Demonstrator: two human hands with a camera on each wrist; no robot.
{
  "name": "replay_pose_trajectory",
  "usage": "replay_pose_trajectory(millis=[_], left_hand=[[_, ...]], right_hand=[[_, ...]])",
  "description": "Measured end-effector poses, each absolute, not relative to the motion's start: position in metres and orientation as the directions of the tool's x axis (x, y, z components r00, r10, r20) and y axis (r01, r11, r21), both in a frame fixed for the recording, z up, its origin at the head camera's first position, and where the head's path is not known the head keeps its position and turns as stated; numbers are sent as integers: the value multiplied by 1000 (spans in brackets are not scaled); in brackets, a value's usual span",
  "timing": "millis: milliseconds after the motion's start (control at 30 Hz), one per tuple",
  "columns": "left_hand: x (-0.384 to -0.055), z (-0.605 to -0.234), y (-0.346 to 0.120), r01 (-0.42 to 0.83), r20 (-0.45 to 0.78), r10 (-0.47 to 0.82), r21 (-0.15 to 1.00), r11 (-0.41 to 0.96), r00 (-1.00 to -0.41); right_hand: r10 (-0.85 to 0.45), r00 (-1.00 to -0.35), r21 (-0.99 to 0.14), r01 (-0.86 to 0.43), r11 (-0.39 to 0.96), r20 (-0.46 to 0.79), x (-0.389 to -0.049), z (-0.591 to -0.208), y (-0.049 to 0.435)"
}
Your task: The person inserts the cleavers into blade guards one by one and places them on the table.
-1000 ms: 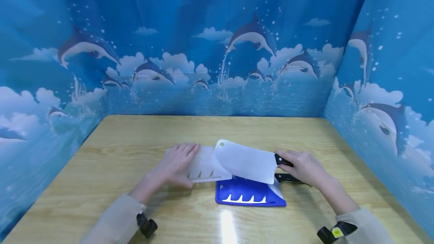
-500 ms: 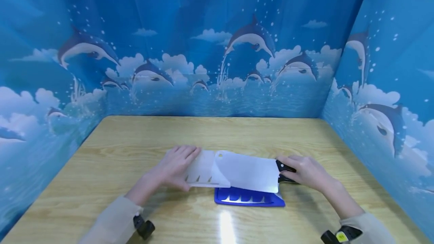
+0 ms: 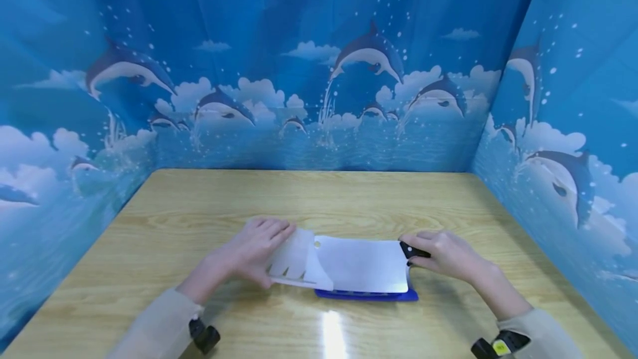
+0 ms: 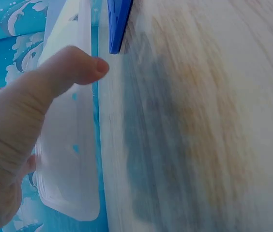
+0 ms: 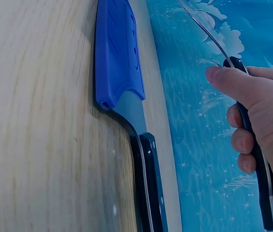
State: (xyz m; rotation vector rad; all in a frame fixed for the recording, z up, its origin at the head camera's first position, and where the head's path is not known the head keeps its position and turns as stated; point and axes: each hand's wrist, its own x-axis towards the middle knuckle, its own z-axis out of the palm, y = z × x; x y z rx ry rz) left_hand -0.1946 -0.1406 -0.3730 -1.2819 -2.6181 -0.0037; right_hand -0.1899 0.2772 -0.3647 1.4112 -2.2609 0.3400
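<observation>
By its black handle (image 5: pixel 245 121), my right hand (image 3: pixel 443 254) grips a cleaver, raised above the table with its broad blade (image 3: pixel 366 265) pointing left. My left hand (image 3: pixel 251 251) holds a translucent white blade sheath (image 4: pixel 68 174), thumb on the near side and fingers behind it. The sheath's mouth overlaps the lower left end of the blade; how far the blade sits inside, I cannot tell. Below lies a second knife, its blade in a blue sheath (image 5: pixel 119 53) and its black handle (image 5: pixel 148 183) bare. In the head view the raised cleaver hides most of it.
Everything is over a light wood table (image 3: pixel 199 198). A blue curtain (image 3: pixel 279 26) printed with dolphins and clouds stands behind the table and along its sides. Each wrist carries a small black camera.
The cleaver has come down and nearer, its blade now more level and covering more of the blue sheath. The left hand has lowered the white sheath and tilted it alongside.
</observation>
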Motion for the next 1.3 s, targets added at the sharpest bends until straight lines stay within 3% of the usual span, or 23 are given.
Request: replay_pose_trajectory(millis=[433,567,800,1067,1300], left_hand=[[-193,-372,-138,824,120,831,-112,555,-544],[-191,-372,-137,814,126,822,-123,568,-555],[-170,-381,-133,762,218,809,-271,588,-547],[-161,-386,-137,770,357,794,-246,588,-493],[-162,-387,-139,796,336,803,-199,572,-493]], right_hand=[[-829,-364,35,-909,416,424,-195,-360,274],[-820,-368,58,-899,434,438,-194,-365,275],[-798,-387,33,-892,451,462,-178,-375,273],[-786,-403,46,-878,477,469,-165,-370,266],[-789,-447,-25,-876,483,421,-159,-366,264]])
